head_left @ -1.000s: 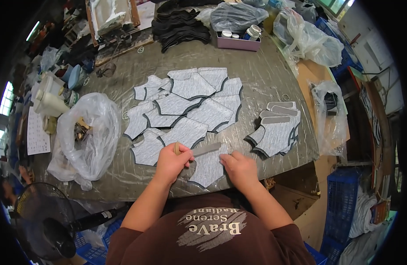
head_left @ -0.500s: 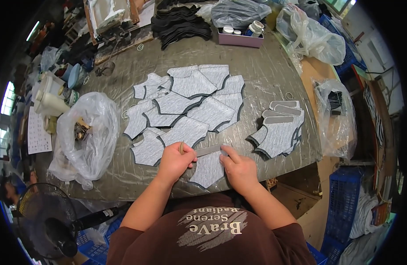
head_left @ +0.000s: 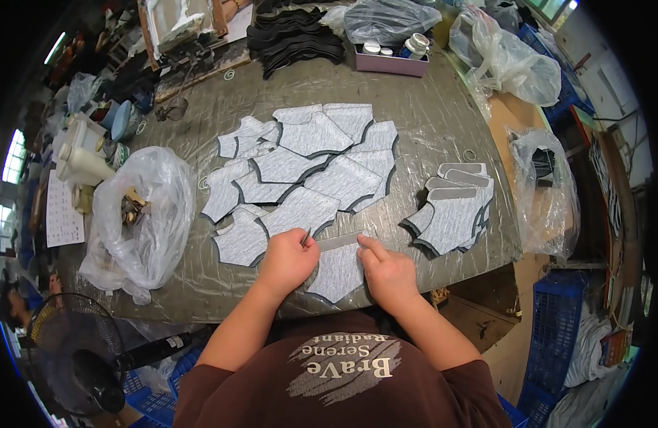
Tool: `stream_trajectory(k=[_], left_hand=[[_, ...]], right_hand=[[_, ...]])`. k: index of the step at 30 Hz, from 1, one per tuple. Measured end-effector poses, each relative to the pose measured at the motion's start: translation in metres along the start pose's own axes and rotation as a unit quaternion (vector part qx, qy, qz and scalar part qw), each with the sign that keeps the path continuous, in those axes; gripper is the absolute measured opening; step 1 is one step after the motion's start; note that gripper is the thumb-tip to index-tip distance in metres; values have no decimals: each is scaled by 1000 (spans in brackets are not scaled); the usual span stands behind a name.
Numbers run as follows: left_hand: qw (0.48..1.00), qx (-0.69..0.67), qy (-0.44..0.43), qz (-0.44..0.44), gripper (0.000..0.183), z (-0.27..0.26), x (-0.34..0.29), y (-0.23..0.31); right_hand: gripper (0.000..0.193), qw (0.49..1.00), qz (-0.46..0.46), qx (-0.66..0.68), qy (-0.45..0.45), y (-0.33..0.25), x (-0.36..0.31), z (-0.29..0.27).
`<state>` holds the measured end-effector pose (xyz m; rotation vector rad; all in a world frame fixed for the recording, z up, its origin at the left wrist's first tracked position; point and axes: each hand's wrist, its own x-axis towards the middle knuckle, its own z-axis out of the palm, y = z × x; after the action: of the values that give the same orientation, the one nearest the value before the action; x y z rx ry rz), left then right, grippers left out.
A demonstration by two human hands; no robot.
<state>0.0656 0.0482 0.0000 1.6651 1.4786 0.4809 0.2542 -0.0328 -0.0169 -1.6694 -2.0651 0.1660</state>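
Note:
A grey heathered fabric piece [head_left: 335, 277] lies flat at the table's near edge, with a plain grey strip [head_left: 341, 241] along its upper edge. My left hand [head_left: 289, 258] is closed at the strip's left end. Between its thumb and finger stands a thin, dark, narrow sliver [head_left: 305, 237], too small to name. At the strip's right end my right hand [head_left: 387, 274] presses with the index finger and thumb, the other fingers curled. Behind my hands lies a spread of overlapping grey fabric pieces [head_left: 312, 135] with dark edges.
A smaller stack of fabric pieces with grey strips [head_left: 454, 214] lies to the right. Clear plastic bags [head_left: 140, 221] flank the table [head_left: 386, 85]. Farther back are black cut pieces [head_left: 293, 39] and a purple box [head_left: 392, 64] with bottles. A fan [head_left: 76, 353] stands lower left.
The thin sliver in my left hand has tilted and now looks darker and straighter. My left hand has turned slightly. My right hand keeps its place at the strip's right end.

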Motion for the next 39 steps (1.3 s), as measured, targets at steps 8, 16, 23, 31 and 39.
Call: stream_trajectory(k=[8, 16, 23, 31, 39], left_hand=[[994, 92, 12, 65, 17, 0, -1, 1], [927, -366, -80, -18, 8, 2, -22, -15], [936, 164, 105, 295, 34, -25, 5, -16], [953, 208, -54, 213, 29, 0, -39, -9], [985, -105, 57, 124, 21, -16, -33, -20]], right_hand=[[11, 1000, 2, 4, 2, 1, -2, 0], [29, 911, 230, 339, 55, 7, -6, -20], [21, 910, 283, 172, 251, 70, 13, -99], [13, 923, 204, 77, 317, 67, 22, -74], [31, 996, -14, 66, -58, -42, 15, 17]])
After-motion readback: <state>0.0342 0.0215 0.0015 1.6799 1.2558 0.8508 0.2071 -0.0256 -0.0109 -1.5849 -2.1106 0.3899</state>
